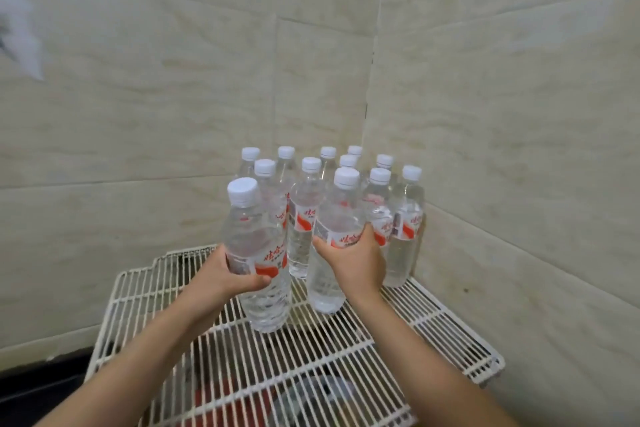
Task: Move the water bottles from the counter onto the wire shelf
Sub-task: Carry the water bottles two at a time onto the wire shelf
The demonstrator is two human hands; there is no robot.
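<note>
Two bottles, left one point(256, 253) and right one point(334, 243), are standing upright at the front of the cluster point(346, 184) on the wire shelf point(311, 374), left hand point(228, 276) and right hand point(356, 262) each wrapping fingers around its bottle's label.

Beige marbled wall tiles point(173, 80) meeting in a corner; dark floor point(31, 388) lower left.

place: tiled storage corner, likely home | evidence: large beige marbled wall tiles point(173, 97); white wire shelf point(311, 374); clear white-capped water bottles point(405, 218)
</note>
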